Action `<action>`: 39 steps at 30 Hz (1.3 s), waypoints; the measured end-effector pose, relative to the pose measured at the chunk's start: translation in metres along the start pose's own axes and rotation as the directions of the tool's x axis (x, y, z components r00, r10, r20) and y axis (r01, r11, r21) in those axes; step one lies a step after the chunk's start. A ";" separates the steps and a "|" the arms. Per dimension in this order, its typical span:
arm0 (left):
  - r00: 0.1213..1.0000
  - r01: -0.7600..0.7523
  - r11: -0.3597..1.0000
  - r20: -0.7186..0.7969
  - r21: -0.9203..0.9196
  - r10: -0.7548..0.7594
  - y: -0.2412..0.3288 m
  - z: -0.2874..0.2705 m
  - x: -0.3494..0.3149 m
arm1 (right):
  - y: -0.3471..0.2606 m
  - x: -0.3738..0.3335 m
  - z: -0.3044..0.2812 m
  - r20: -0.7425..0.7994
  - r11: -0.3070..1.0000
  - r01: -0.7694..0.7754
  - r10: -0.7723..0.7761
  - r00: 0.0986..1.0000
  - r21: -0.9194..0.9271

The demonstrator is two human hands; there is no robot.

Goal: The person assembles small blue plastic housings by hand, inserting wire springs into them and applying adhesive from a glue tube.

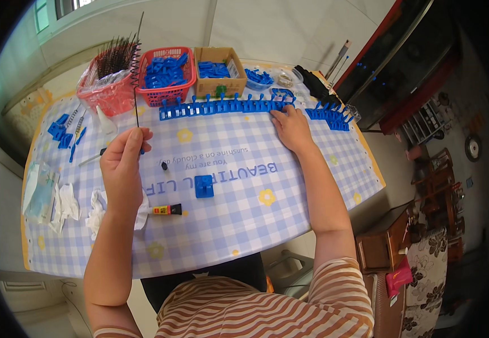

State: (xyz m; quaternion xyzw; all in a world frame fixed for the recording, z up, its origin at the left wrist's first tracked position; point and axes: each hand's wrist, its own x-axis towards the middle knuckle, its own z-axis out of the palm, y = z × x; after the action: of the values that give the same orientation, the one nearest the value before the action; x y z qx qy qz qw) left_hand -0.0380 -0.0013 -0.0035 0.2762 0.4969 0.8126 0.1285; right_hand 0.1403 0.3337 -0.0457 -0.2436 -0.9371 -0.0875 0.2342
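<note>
Striped shirt [267, 298] nearest; left hand [121, 151] pinched rod [137, 107]; right hand [294, 130], grip unclear, likely picked among clips [222, 106]; next needed lift.

Purple lettering is printed on the blue-and-white checked cloth with yellow flowers [255, 231] that covers the tabletop, and all of it stands upside down to the person. The nearest line, in large capitals [250, 172], is English and easily legible; a square blue plastic piece with a raised middle [204, 186] lies over part of it, and its far left end runs up to the person's left forearm. Beyond it sit two shorter English lines in smaller letters [216, 154], also legible. The small yellow-and-black tube with red markings [166, 209] bears print too tiny to make out
</note>
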 end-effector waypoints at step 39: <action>0.999 0.008 1.000 0.038 -0.030 -0.007 0.004 0.000 -0.002 | -0.072 0.024 -0.015 0.060 0.959 0.280 -0.282 0.958 0.038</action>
State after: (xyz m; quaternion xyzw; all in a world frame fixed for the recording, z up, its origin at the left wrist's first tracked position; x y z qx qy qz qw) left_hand -0.0357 -0.0039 -0.0006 0.2877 0.4831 0.8142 0.1449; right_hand 0.0920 0.2774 -0.0248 -0.1073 -0.9704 -0.0985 0.1925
